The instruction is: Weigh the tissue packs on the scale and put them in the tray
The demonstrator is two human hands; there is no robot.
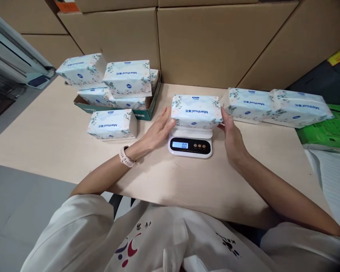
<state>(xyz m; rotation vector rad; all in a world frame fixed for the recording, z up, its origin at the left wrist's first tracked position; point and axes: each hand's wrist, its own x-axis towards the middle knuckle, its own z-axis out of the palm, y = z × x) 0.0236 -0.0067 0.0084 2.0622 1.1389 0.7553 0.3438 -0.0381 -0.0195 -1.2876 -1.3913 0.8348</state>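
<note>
A pack of tissues, pale blue and white with a leaf print, is held level between my two hands over a white digital kitchen scale. The scale's display reads 0.0, and the pack hides most of its platform. My left hand, with a pale watch on the wrist, presses the pack's left end with fingers and thumb. Against the right end, my right hand has its thumb at the side and its fingers partly hidden underneath.
On the left, a green carton tray holds several tissue packs, with another pack before it. Two packs lie end to end on the right. Cardboard boxes wall off the table's back. A green crate is at far right.
</note>
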